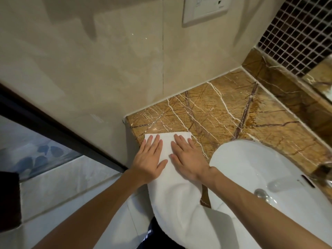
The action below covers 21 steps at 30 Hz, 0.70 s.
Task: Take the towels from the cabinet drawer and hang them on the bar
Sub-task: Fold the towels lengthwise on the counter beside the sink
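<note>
A: Hand pose?

B: Both palms down, fingers straight and slightly spread. Left hand (150, 159) and right hand (186, 159) lie side by side on the white towel (177, 198), thumbs pointing inward toward each other, a strip of cloth showing between them. Forearms bare, coming in from the bottom corners and converging.

A: Grip state?

B: Released on both. Flat pressing contact only, nothing pinched or curled around the cloth.

A: Towel location?

B: Far end lies flat on the front left corner of the worktop (224, 112), just beside the wall (80, 69). The rest drapes over the front edge and hangs toward the person, bulging into a soft rounded fold lower down. Its right side passes close to the basin (251, 164); can't tell if they touch.

A: Materials?

B: Towel: thick terry, matte, far edge square with sharp corners. Worktop: polished brown marble, white and dark purplish veins, glossy, same stone in the upstand behind. Basin: smooth white ceramic, rounded rim, metal drain (263, 194) at the bottom. Wall: large glossy beige tiles, one vertical joint. Dark small-square mosaic (296, 33) at top right. White rectangular wall plate (204, 9) above.
</note>
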Tool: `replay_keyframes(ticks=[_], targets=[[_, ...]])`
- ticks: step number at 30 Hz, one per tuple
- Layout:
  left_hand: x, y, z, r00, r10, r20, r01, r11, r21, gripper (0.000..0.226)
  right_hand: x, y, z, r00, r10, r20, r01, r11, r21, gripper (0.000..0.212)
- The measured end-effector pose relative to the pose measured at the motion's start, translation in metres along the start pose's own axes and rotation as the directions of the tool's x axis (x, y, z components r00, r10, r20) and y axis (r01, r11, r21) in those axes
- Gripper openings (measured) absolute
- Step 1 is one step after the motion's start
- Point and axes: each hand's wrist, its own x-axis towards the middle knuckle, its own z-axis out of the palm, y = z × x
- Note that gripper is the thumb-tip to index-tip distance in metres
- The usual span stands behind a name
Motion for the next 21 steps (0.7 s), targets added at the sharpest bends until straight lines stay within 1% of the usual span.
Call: replay_keyframes(ticks=[2,4,6,7,9,10,12,15,18,21], targets=[[-0.005,0.003,0.0,0.999,-0.028,-0.017,0.027,0.999,-0.02,0.081,-0.01,-0.002,0.002,1.0,0.018,-0.024,-0.017,0.999,0.052,0.053],[-0.015,0.01,0.0,0.997,-0.068,-0.034,0.065,0.995,-0.069,0.08,-0.023,-0.003,0.006,0.997,0.029,-0.072,-0.023,0.995,0.094,0.042],[-0.027,0.018,-0.001,0.993,-0.116,-0.038,0.11,0.984,-0.141,0.078,-0.035,-0.004,0.01,0.984,0.019,-0.18,-0.001,0.995,0.1,0.025],[-0.033,0.022,-0.001,0.989,-0.141,-0.051,0.13,0.976,-0.176,0.074,-0.041,-0.005,0.012,0.971,0.021,-0.238,0.006,0.994,0.112,0.021],[-0.046,0.03,-0.002,0.977,-0.194,-0.086,0.169,0.957,-0.237,0.066,-0.053,-0.009,0.014,0.952,0.042,-0.305,0.0,0.991,0.135,0.021],[-0.052,0.034,-0.003,0.974,-0.212,-0.08,0.187,0.951,-0.246,0.061,-0.059,-0.011,0.015,0.944,0.057,-0.324,-0.011,0.99,0.143,0.022],[-0.064,0.041,-0.002,0.972,-0.234,-0.03,0.22,0.946,-0.237,0.053,-0.071,-0.015,0.019,0.936,0.091,-0.341,-0.041,0.988,0.151,0.024],[-0.083,0.05,-0.003,0.966,-0.256,0.031,0.256,0.937,-0.237,0.052,-0.09,-0.023,0.023,0.933,0.141,-0.332,-0.086,0.981,0.174,0.028],[-0.101,0.061,-0.001,0.959,-0.272,0.078,0.283,0.917,-0.281,0.053,-0.116,-0.034,0.027,0.929,0.204,-0.309,-0.127,0.959,0.251,0.03],[-0.119,0.073,0.003,0.954,-0.277,0.112,0.299,0.888,-0.35,0.053,-0.144,-0.04,0.032,0.938,0.245,-0.243,-0.18,0.948,0.262,0.035]])
